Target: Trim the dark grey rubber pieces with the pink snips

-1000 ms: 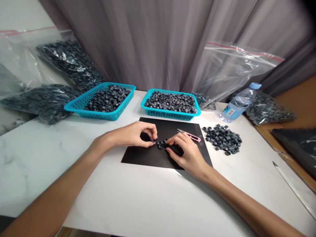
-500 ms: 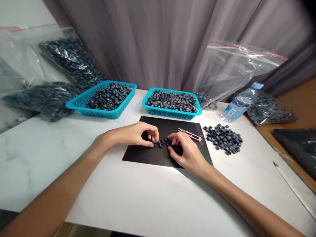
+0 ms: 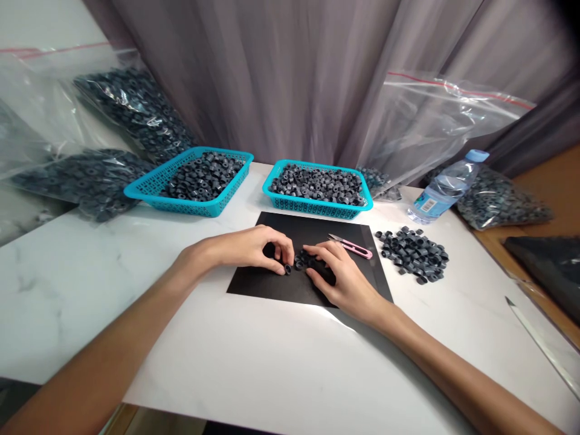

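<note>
A black sheet (image 3: 267,284) lies on the table with several small dark grey plastic caps (image 3: 301,261) clustered near its middle. My left hand (image 3: 267,248) reaches in from the left, thumb and fingertips closed round one small cap (image 3: 287,269). From the right comes my right hand (image 3: 338,269), its thumb and index finger apart at the edge of the cluster; the fingertips touch or nearly touch the caps. Pink-handled thread snips (image 3: 356,247) lie on the sheet just beyond my right hand.
Two turquoise baskets (image 3: 211,208) (image 3: 321,208) hold dark caps at the back. A loose pile of caps (image 3: 414,257) sits to the right, before a water bottle (image 3: 446,187). Filled plastic bags (image 3: 136,115) (image 3: 502,199) stand on both sides. A pointed strip (image 3: 539,341) lies far right.
The cap at my left fingertips has moved slightly right and nearer to me. My right fingers have shifted slightly left over the cluster, which is now bunched tighter.
</note>
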Motion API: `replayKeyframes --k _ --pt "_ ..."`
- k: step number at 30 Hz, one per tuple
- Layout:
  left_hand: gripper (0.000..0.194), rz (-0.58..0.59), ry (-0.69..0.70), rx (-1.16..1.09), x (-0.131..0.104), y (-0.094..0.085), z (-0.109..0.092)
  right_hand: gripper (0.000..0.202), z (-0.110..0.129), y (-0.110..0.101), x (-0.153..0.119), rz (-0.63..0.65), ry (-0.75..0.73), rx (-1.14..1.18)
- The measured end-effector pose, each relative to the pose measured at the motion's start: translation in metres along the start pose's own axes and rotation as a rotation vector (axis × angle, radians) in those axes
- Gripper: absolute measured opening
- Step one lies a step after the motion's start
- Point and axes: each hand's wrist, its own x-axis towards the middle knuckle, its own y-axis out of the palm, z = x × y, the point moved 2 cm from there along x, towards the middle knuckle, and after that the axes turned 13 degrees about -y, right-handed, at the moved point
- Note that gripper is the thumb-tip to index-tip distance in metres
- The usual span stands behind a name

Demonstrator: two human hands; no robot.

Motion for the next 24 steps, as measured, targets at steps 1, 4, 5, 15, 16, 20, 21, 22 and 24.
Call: replayKeyframes --k 1,4,5,15,16,20,21,22,24 --pt "0.013 -0.009 0.001 0.002 0.0 0.0 0.0 0.037 0.0 0.0 0.0 -0.001 0.0 -0.006" --pt "0.016 -0.015 -0.012 -0.002 0.001 -0.001 0.003 0.041 0.0 0.0 0.001 0.019 -0.012 -0.027" --pt "0.017 -0.016 -0.017 -0.002 0.001 -0.001 0.004 0.042 0.001 0.0 0.001 0.034 -0.02 -0.031" --pt "0.037 -0.077 -0.218 0.114 -0.011 -0.015 0.02 0.042 0.004 -0.002 0.004 0.105 -0.05 -0.033" --pt "0.035 -0.038 -0.243 0.098 -0.011 -0.015 0.021 0.042 0.004 -0.002 0.004 0.101 -0.04 -0.03" --pt "0.023 0.046 -0.251 0.048 -0.01 -0.013 0.019 0.039 0.004 -0.002 0.004 0.098 -0.009 -0.026" --pt "0.02 0.043 -0.245 0.041 -0.009 -0.012 0.018 0.038 0.004 -0.002 0.004 0.098 -0.008 -0.025" --pt "0.019 0.033 -0.238 0.035 -0.008 -0.011 0.017 0.038 0.005 -0.002 0.004 0.098 -0.009 -0.025" --pt "0.017 -0.006 -0.214 0.028 -0.006 -0.01 0.015 0.038 0.005 -0.002 0.004 0.098 -0.01 -0.028"
